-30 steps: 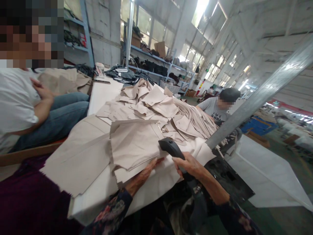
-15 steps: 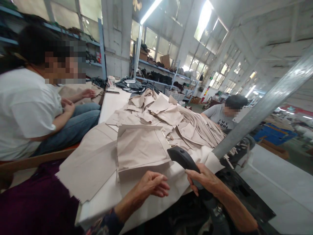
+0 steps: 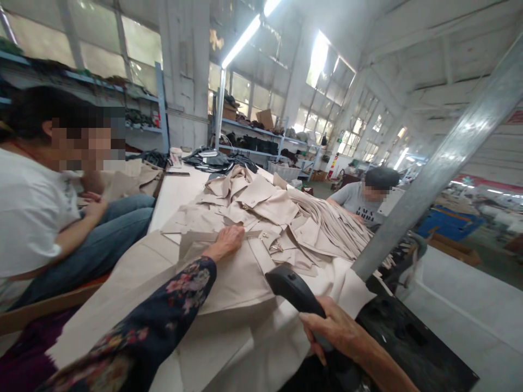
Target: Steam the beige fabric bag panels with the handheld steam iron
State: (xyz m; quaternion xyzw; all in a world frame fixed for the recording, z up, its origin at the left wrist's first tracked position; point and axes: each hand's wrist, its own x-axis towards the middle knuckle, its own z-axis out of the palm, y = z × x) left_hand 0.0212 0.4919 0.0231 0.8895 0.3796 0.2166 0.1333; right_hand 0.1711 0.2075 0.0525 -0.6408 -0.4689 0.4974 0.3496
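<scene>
My left hand [image 3: 227, 243] reaches over a beige fabric piece [image 3: 232, 280] with stitched edges, its fingers curled at the far edge and closed on it. The fingertips are partly hidden. Small metal fittings [image 3: 276, 246] show at the right of that piece. My right hand [image 3: 333, 326] is wrapped around a dark, curved, pipe-like tool [image 3: 295, 284], whose blunt end points at the fabric's right side. The tool's exact kind I cannot tell. More flat beige panels [image 3: 118, 288] lie under and left of my left arm.
A heap of beige pieces [image 3: 261, 190] and long strips [image 3: 333, 218] covers the table's middle. A slanting metal post [image 3: 433, 158] rises at right. One person [image 3: 32, 212] sits at left, another [image 3: 355, 196] beyond the strips. Dark fabric [image 3: 216, 159] lies at the far end.
My left hand has moved forward from the near edge onto the fabric piece's far edge. The right hand stays on the dark tool. The person at left has leaned lower.
</scene>
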